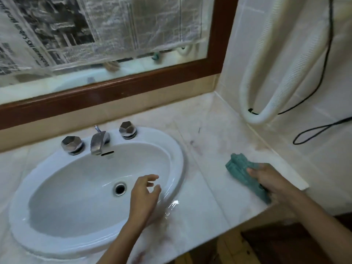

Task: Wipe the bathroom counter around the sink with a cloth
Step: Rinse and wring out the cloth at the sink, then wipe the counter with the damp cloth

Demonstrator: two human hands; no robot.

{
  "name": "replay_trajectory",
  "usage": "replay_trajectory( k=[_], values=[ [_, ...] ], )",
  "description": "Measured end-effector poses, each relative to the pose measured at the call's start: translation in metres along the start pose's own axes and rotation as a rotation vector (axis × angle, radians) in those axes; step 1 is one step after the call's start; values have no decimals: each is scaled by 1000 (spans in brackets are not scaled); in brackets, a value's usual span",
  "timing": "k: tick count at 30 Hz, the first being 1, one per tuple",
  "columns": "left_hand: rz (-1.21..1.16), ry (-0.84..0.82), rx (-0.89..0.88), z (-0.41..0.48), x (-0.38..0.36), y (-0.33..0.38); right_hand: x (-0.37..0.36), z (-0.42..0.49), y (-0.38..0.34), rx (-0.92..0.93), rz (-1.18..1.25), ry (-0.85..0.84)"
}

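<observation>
A teal cloth [240,168] lies bunched on the pale marble counter [209,149] to the right of the sink, near the counter's right end. My right hand [270,180] grips the cloth's near part and presses it on the counter. The white oval sink [177,155] is set in the counter's middle. My left hand [144,193] hovers over the sink's right rim with fingers apart and nothing in it. Dark smudges mark the counter between sink and cloth.
A chrome faucet [98,142] with two faceted knobs [72,145] [128,129] stands at the sink's back. A wood-framed mirror [217,54] covered with newspaper hangs behind. A white corrugated hose [266,73] and a black cable [312,132] hang on the tiled right wall.
</observation>
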State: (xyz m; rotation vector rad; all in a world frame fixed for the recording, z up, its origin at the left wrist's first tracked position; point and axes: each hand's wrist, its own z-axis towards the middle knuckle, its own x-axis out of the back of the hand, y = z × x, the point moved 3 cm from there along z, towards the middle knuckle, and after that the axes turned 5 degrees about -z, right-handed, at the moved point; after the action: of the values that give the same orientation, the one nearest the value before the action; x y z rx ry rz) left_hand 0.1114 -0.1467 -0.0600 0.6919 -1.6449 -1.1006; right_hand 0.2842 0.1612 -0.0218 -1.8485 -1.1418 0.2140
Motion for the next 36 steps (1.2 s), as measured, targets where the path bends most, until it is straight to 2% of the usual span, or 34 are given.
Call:
replay_trajectory(
  k=[2, 5, 6, 9, 16, 23, 28, 32, 36],
  values=[
    [8, 17, -32, 10, -18, 13, 29, 29, -2, 142, -355, 275],
    [65, 29, -77, 27, -45, 27, 32, 66, 0, 305, -752, 484],
    [102, 35, -95, 33, -53, 29, 21, 77, 8, 344, -871, 456],
    [197, 57, -103, 50, -72, 31, -23, 86, 34, 459, -1194, 179],
    [351, -33, 52, 58, -102, 24, 2, 105, 42, 660, -1264, 127],
    [483, 9, 109, 61, -108, 25, 1, 213, -37, 463, -1250, 229],
    [519, 36, 114, 64, -110, 23, -59, 264, -92, 423, -1214, 221],
    [516, 42, 128, 64, -110, 25, -113, 234, -88, 630, -1233, 119],
    [502, 41, 129, 62, -108, 26, -139, 139, -30, 814, -1209, 4]
  ],
)
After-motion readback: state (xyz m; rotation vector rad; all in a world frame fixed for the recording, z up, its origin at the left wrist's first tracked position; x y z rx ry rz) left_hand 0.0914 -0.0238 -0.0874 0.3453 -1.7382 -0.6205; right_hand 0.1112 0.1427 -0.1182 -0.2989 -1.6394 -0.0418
